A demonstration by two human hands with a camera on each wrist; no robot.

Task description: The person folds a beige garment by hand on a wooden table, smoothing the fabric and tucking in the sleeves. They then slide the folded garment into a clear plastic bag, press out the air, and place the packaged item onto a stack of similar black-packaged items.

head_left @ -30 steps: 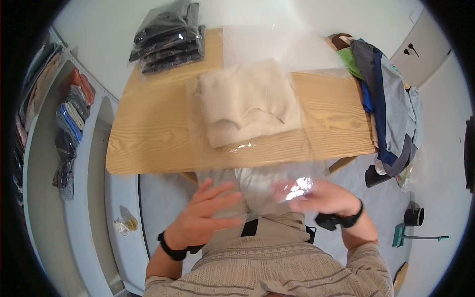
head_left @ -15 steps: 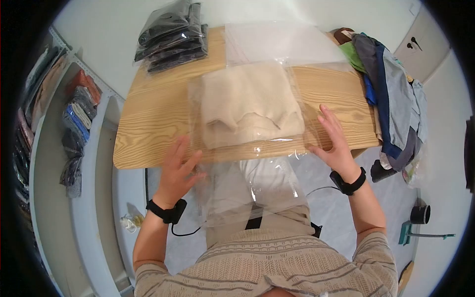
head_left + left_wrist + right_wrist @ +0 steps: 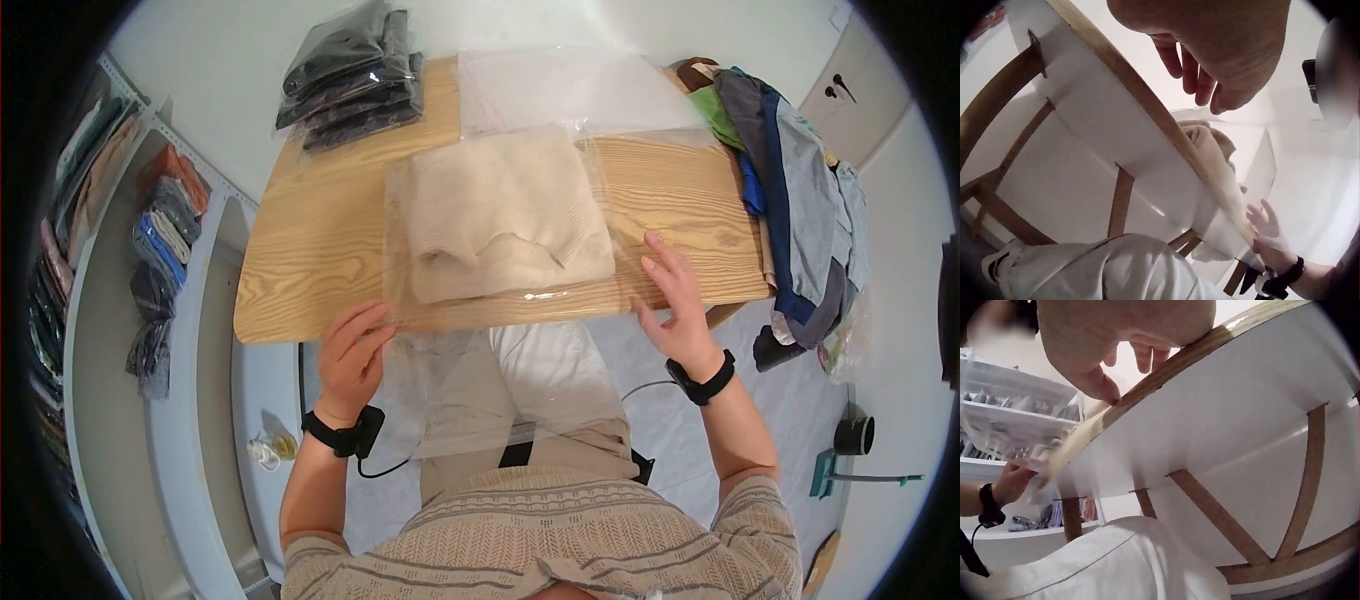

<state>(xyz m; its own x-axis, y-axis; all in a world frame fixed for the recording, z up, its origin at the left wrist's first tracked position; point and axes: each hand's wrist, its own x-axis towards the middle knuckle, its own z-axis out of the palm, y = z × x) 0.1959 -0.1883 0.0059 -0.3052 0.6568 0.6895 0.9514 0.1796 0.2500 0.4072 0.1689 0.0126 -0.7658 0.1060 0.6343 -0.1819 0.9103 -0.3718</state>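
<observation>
A folded cream knit garment (image 3: 510, 215) lies at the table's front inside a clear plastic bag (image 3: 460, 385), whose loose end hangs over the edge above the lap. At the bag's left border, by the table edge, is my left hand (image 3: 350, 362), fingers close together and relaxed; whether they touch the film I cannot tell. My right hand (image 3: 682, 315) is to the right of the bag with fingers spread. In the right wrist view the right hand (image 3: 1125, 344) has its thumb at the wooden edge. The left wrist view shows the left hand (image 3: 1210, 47) with loose fingers.
Dark bagged garments (image 3: 355, 85) are stacked at the back left of the table (image 3: 310, 250). Flat clear plastic (image 3: 570, 90) lies at the back. Clothes (image 3: 795, 200) hang over the right end. Shelves (image 3: 110, 350) with clothes stand at left.
A second ago both hands were blurred over the lap, around the bag's end. They have moved forward and apart to its sides. Since half a second ago, the left fingers have come closer together.
</observation>
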